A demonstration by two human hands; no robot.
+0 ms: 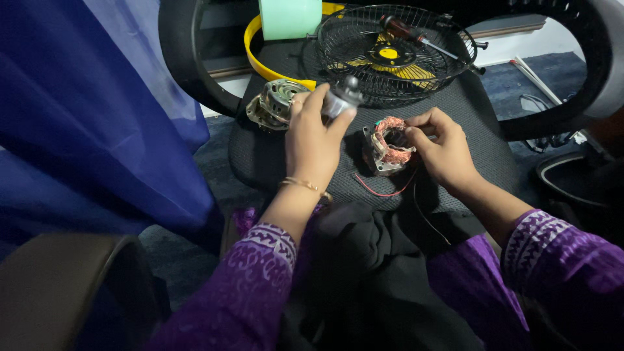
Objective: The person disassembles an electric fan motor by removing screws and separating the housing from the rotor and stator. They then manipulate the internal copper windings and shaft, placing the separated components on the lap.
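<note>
Purple patterned sleeves (250,286) and a fold of black cloth (370,260) fill the foreground. Beyond them, the left hand (312,140), a thin gold bangle (305,186) at its wrist, is raised over the black mesh chair seat (260,156); its fingers are closed around a small grey rotor (340,99) whose shaft end points upward. The right hand (442,149) pinches the rim of a motor stator (388,146) wound with reddish copper coils, which rests on the seat just right of the left hand; thin red and black wires (383,192) trail from it toward the cloth. Left of the rotor lies a metal motor end cover (276,104). Farther back stand a black wire fan guard (396,52) with yellow blades behind it, a screwdriver (416,36) lying across the guard.
</note>
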